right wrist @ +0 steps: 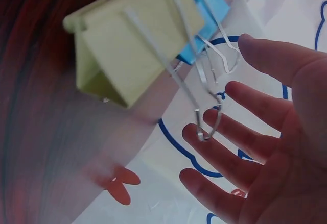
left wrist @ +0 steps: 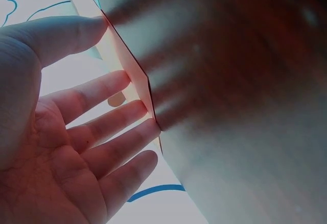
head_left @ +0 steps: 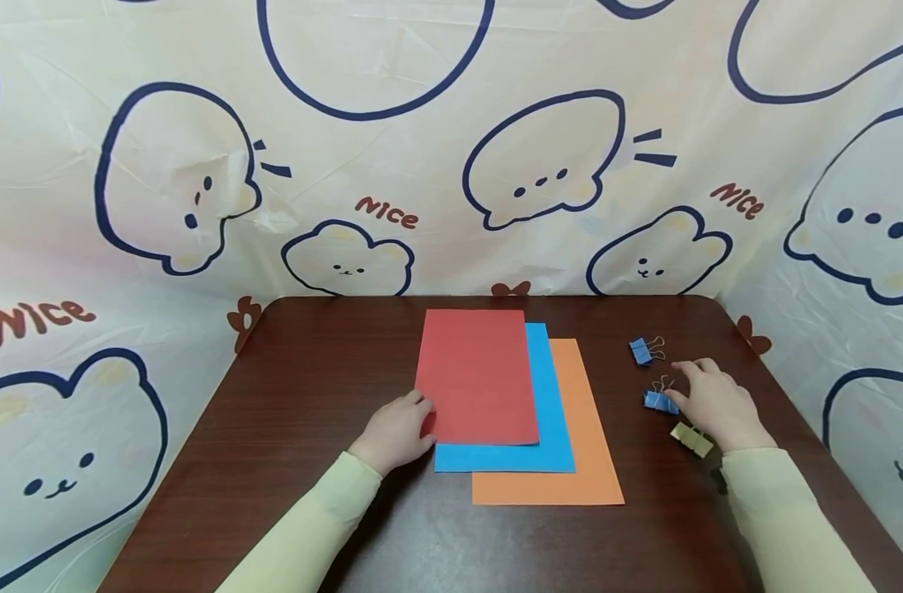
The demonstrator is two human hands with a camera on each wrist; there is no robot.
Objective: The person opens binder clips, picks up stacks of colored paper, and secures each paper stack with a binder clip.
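Note:
Red (head_left: 477, 375), blue (head_left: 559, 412) and orange (head_left: 592, 469) paper sheets lie overlapping and staggered, red on top. My left hand (head_left: 395, 430) is at the lower left edge of the red sheet. In the left wrist view its fingers (left wrist: 115, 152) are fairly straight, with fingertips at a sheet edge. My right hand (head_left: 721, 409) hovers by the binder clips with relaxed, spread fingers and nothing held. Nearest it are a blue binder clip (head_left: 660, 402) and a yellow binder clip (head_left: 691, 441), which looms large in the right wrist view. Another blue binder clip (head_left: 642, 352) lies farther back.
A small dark object (head_left: 720, 482) is partly hidden by the right sleeve (head_left: 781, 511). Everything lies on a dark brown wooden table (head_left: 311, 371). A printed cartoon curtain (head_left: 437, 165) stands behind the table and at both sides.

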